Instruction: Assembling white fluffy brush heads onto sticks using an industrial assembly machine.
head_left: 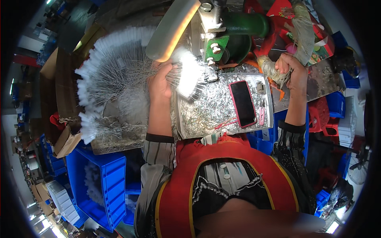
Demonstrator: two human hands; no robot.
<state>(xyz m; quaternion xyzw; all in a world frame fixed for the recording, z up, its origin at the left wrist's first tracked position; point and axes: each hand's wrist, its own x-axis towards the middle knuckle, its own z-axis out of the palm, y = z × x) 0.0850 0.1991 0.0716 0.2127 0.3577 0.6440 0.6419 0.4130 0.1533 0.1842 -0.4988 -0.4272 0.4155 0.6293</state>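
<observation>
My left hand (160, 84) is closed round a bunch of thin wire-stemmed brushes (187, 75). Their white tufts glare under the lamp, and some of my fingers are hidden behind the stems. To its left spreads a large pile of similar white-tipped wire brushes (115, 71). My right hand (293, 70) grips the lower end of a cloth-wrapped lever (304, 35) beside the green hand press (242, 29). The press's metal head (215, 49) stands just beyond the brushes in my left hand.
A lit lamp (172, 31) hangs over the work spot. On the foil-covered tray (202, 113) lie a phone (243, 104) with a pink edge and small pink-handled snips (262, 113). Blue bins (113, 190) stand below left; cardboard (63, 87) borders the pile. Red stools (319, 115) stand right.
</observation>
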